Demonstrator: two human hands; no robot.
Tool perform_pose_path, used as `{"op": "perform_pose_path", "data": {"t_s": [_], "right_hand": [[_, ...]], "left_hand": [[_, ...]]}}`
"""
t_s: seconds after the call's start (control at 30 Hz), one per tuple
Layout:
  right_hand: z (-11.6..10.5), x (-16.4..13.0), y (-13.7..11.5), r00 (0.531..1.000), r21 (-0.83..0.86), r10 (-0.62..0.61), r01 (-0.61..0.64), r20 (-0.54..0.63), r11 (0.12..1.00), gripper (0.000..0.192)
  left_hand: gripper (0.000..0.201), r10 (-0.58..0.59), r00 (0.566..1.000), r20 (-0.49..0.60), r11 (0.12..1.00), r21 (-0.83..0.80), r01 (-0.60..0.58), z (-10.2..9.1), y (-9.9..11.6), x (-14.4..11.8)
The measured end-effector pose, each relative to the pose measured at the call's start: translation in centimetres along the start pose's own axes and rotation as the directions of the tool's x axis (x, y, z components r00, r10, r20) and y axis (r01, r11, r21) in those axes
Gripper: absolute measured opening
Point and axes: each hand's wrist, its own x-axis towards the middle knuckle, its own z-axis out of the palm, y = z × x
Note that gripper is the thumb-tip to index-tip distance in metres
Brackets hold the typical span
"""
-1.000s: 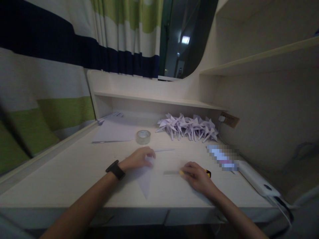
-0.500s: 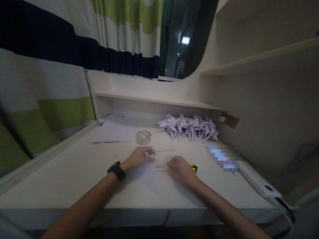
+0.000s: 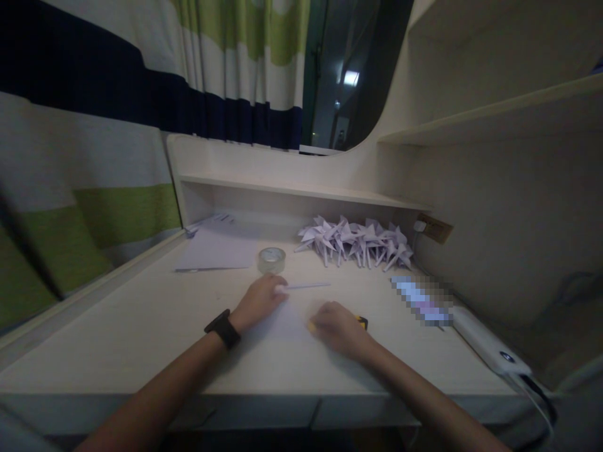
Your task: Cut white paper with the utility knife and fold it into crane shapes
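Note:
A small white sheet of paper lies on the desk between my hands. My left hand, with a dark watch on its wrist, has its fingers closed at the paper's upper left edge. Just right of those fingertips is a thin white paper stick. My right hand is wrapped around a yellow and black utility knife, its back end sticking out past my palm. A yellow bit shows at the front of the fist, near the paper's right edge. Motion blurs that hand, and I cannot make out the blade.
A roll of clear tape stands beyond my left hand. Stacked white paper lies at the back left. Several white paper pinwheels are heaped at the back right. On the right are a pixelated phone-like object and a white power strip.
The paper's pointed lower corner no longer hangs toward the desk's front edge. My right hand has shifted slightly left and down with the knife; my left fingers have closed up more.

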Motion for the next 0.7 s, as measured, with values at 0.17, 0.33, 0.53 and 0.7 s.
{"op": "perform_pose_path", "data": {"t_s": [0.17,0.33,0.53,0.7], "right_hand": [[0.0,-0.1,0.0,1.000,0.018,0.012,-0.012,-0.014,1.000,0.015],[0.1,-0.1,0.2,1.000,0.033,0.019,-0.019,-0.011,0.999,0.015],[-0.2,-0.3,0.3,1.000,0.060,0.002,-0.003,0.012,0.998,0.016],[-0.6,-0.7,0.1,0.999,0.051,0.006,-0.009,0.047,0.999,0.017]], "left_hand": [[0.032,0.291,0.934,0.207,0.943,0.099,-0.316,-0.5,1.5,-2.3],[0.045,0.222,0.893,0.393,0.949,0.122,-0.290,0.1,1.8,-4.3],[0.048,0.177,0.907,0.383,0.956,0.153,-0.251,0.6,1.6,-4.9],[0.051,0.154,0.916,0.371,0.949,0.201,-0.241,0.8,1.5,-5.1]]}}
